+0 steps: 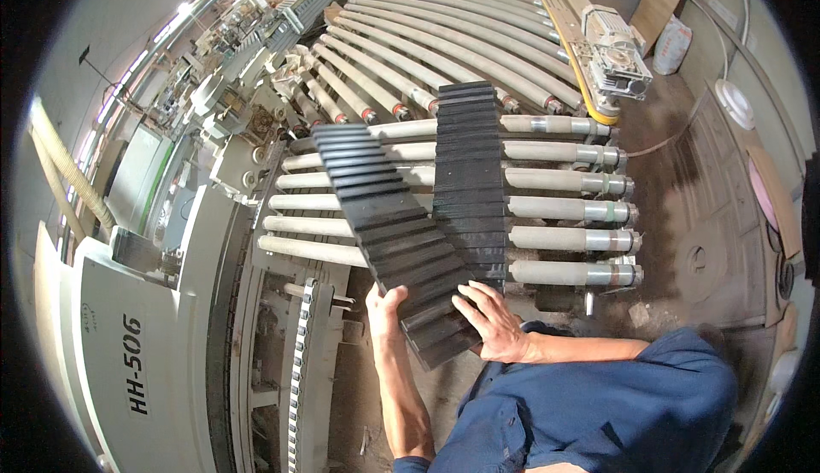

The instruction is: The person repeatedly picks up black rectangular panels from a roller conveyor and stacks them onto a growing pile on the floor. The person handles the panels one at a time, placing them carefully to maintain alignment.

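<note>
A long black ribbed panel slants over the rollers, its near end close to my body. My left hand grips its left edge, thumb on top. On the opposite edge lies my right hand, fingers bent over the top near the same end. Behind it, a second black ribbed panel rests lengthwise across several pale rollers. The tilted panel hides part of the second one's lower left side. The fingers of my left hand under the panel are hidden.
To my left stands a large pale machine with a chain track along its side. The roller conveyor curves away ahead. A motor sits beside a yellow belt at right, with boards along the wall.
</note>
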`<state>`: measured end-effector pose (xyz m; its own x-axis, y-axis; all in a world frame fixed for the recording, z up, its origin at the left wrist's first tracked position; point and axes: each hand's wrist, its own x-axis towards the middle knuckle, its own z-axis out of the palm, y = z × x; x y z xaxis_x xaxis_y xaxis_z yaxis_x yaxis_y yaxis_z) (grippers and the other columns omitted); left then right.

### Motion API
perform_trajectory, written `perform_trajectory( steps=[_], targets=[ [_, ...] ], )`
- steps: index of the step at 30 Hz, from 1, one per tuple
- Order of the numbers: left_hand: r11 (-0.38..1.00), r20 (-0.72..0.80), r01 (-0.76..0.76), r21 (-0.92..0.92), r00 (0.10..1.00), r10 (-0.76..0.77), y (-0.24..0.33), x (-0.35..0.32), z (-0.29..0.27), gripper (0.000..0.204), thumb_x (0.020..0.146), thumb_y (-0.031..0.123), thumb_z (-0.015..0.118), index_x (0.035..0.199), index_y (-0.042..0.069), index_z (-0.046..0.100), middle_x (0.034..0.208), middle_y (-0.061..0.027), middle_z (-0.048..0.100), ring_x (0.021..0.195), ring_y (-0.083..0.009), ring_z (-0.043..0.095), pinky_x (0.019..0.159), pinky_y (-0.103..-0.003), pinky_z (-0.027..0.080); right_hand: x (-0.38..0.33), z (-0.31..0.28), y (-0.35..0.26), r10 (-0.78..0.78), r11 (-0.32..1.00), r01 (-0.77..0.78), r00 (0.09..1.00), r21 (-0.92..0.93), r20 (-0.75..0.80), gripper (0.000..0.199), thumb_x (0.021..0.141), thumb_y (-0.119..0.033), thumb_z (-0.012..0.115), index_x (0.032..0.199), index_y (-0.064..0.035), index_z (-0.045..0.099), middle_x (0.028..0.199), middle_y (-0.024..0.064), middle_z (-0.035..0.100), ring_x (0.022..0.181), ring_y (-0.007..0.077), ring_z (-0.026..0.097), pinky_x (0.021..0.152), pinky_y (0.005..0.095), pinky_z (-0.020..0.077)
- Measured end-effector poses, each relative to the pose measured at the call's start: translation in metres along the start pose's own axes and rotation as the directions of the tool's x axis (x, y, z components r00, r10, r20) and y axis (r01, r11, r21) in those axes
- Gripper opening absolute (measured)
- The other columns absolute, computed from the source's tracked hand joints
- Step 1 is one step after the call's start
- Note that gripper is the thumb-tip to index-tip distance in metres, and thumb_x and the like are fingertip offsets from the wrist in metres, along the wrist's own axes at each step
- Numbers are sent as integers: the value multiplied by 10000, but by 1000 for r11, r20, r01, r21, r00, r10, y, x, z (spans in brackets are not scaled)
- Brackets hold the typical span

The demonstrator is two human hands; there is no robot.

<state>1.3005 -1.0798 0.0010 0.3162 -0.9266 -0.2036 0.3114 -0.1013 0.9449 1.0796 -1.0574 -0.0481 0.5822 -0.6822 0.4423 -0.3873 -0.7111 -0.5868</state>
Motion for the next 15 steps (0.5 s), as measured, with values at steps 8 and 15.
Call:
perform_trajectory(
  steps=[8, 15],
  targets=[
    [823, 241, -190, 536, 968, 66, 18, 39, 73, 373, 700, 70, 583, 1055, -43, 591, 877, -114, 659, 796, -194, 618, 748, -292, 490, -5, 51, 10, 129, 913, -57, 980, 404, -154, 1133, 680, -96, 742, 1515, 6, -16, 1520, 327, 169, 1401, 487, 224, 1143, 422, 264],
    [188, 340, -351, 917, 936, 89, -10, 50, 147, 710, 722, 155, 573, 1335, -144, 377, 986, -334, 638, 922, -459, 644, 855, -472, 511, 0, 59, 14, 518, 567, -328, 855, 755, -17, 935, 809, -121, 682, 1527, -68, 86, 1254, 133, 516, 1075, 192, 538, 951, 312, 426]
  ],
)
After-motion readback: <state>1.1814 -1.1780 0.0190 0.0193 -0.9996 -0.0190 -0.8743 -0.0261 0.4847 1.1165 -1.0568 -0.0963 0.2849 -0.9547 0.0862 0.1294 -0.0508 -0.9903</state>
